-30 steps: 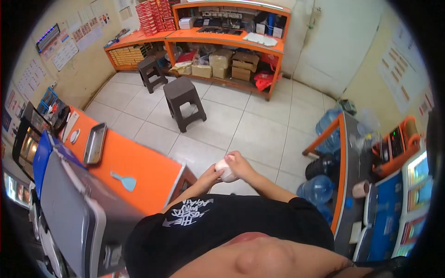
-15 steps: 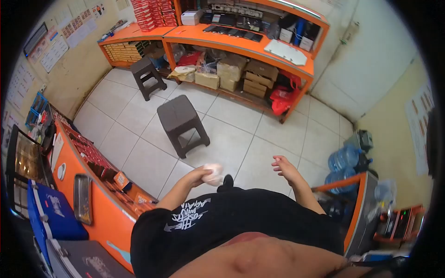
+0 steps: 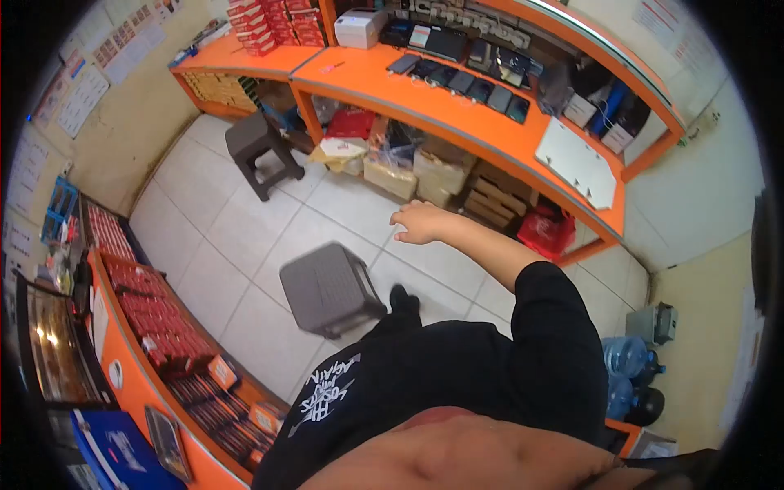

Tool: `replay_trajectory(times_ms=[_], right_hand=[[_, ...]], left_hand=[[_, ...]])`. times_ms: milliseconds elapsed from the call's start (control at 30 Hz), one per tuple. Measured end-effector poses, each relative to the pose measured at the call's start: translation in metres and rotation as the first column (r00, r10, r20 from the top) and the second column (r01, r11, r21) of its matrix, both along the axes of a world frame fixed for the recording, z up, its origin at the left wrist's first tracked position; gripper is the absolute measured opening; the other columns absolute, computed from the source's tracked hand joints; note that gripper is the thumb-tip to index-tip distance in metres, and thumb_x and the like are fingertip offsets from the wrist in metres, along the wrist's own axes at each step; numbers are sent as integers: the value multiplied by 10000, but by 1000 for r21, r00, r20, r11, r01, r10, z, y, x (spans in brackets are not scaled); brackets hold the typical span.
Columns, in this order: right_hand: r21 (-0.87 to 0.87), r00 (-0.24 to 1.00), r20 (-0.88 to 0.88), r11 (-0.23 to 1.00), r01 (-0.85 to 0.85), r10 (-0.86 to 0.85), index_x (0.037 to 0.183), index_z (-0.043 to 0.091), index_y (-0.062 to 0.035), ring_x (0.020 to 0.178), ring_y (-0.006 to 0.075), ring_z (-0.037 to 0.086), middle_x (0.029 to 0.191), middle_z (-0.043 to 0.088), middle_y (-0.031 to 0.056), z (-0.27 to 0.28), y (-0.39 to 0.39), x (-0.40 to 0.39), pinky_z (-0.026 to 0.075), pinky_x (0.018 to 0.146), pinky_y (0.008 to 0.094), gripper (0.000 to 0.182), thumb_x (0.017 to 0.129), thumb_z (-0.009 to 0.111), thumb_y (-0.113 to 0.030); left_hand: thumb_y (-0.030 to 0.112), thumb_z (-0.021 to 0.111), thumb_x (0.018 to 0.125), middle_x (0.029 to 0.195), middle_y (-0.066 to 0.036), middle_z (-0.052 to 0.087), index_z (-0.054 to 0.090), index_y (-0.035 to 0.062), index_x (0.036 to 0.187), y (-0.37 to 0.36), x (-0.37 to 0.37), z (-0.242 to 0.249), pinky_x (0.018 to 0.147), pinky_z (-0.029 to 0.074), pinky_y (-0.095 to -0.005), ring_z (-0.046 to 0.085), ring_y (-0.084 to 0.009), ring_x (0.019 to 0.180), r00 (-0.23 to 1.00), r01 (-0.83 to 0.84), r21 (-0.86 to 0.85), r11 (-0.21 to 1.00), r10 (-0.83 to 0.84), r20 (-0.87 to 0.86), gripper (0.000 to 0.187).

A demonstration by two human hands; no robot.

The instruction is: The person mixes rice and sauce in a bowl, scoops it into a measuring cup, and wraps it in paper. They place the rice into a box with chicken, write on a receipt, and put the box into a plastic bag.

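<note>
My right hand [image 3: 420, 223] is stretched out in front of me over the tiled floor, its fingers loosely bent and apart, with nothing seen in them. Beyond it, a shelf under the orange counter [image 3: 339, 77] holds boxes and bags. Below and to the left of the hand stands a dark grey plastic stool [image 3: 325, 286], apart from it. My left hand is out of view. Several phones [image 3: 461, 84] lie in a row on the counter, farther off than the right hand's reach shows.
A second stool [image 3: 255, 139] stands near the counter. To my left runs an orange display counter [image 3: 122, 327] with red packs, a metal tray [image 3: 167, 441] and a blue case [image 3: 122, 449]. Water bottles [image 3: 625, 357] stand at the right. A white panel [image 3: 572, 163] lies on the far counter.
I have moved forward, nearer the counter and stool. My right hand has swung forward and left. My left hand, earlier holding a whitish crumpled thing, has gone out of view.
</note>
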State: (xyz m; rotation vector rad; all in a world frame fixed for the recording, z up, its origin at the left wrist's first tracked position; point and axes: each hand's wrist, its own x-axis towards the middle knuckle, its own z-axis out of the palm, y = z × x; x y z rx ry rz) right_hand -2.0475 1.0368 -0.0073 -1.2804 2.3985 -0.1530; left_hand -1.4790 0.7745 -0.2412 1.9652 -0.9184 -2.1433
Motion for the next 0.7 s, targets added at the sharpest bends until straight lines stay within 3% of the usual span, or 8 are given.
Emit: replay_trajectory(times_ms=[100, 267, 333, 433, 600, 633, 667, 700], right_hand=[[-44, 999, -17, 998, -46, 46, 1075, 490, -135, 1046, 314, 417, 1097, 474, 144, -19, -34, -105, 360, 858, 422, 395, 742, 525, -344], [-172, 873, -218, 898, 406, -437, 1153, 449, -161, 1121, 319, 338, 1213, 371, 139, -30, -40, -259, 308, 911, 441, 479, 718, 561, -326], [-251, 874, -61, 855, 454, -482, 1175, 428, -166, 1148, 329, 299, 1239, 344, 144, -18, -37, -309, 288, 921, 455, 493, 726, 547, -330], [-352, 720, 5, 673, 651, -694, 1186, 420, -182, 1160, 336, 273, 1265, 310, 150, -33, -46, -409, 271, 923, 468, 487, 736, 528, -335], [-357, 563, -362, 669, 652, -743, 1178, 436, -229, 1024, 282, 376, 1098, 417, 120, -85, -94, -607, 318, 836, 428, 437, 759, 493, -338], [-422, 504, -353, 615, 666, -788, 1177, 438, -243, 962, 269, 399, 1003, 439, 107, -98, -102, -644, 328, 802, 414, 421, 768, 480, -333], [-412, 513, -342, 616, 671, -787, 1177, 438, -243, 962, 269, 399, 1003, 439, 107, -104, -106, -670, 328, 802, 414, 421, 768, 480, -333], [-367, 498, -379, 621, 692, -780, 1173, 442, -247, 960, 270, 401, 1001, 441, 108, -107, -109, -692, 328, 805, 414, 412, 770, 476, -328]], left_hand=[[224, 554, 785, 894, -119, 543, 446, 12, 1026, -13, -91, -15, 671, 481, -346, 557, -234, 798, 998, 66, -8, 998, -66, 8, 339], [209, 558, 782, 887, -120, 545, 446, 14, 1028, -73, -298, -2, 668, 483, -347, 558, -233, 796, 957, 190, -178, 966, -222, -187, 334], [157, 580, 762, 882, -120, 548, 427, 17, 1062, -108, -395, 5, 683, 479, -358, 557, -232, 788, 875, 201, -239, 950, -284, -391, 365], [114, 600, 735, 1076, -144, 446, 246, 87, 1226, -133, -536, 55, 753, 450, -401, 477, -272, 954, 866, 252, -377, 891, -382, -324, 606], [122, 593, 738, 1094, -154, 428, 209, 86, 1253, -134, -632, 83, 796, 433, -390, 464, -275, 967, 859, 218, -453, 865, -390, -331, 643], [134, 591, 740, 1095, -156, 426, 209, 78, 1251, -151, -615, 33, 796, 434, -393, 469, -270, 955, 857, 196, -328, 924, -324, -400, 641], [144, 595, 738, 1058, -147, 457, 235, 43, 1234, -159, -603, 1, 756, 448, -360, 485, -244, 924, 869, 250, -280, 927, -342, -358, 622], [189, 641, 705, 1023, -139, 487, 297, 1, 1195, -149, -602, 4, 711, 454, -321, 495, -216, 905, 921, 384, -299, 873, -385, 59, 627]])
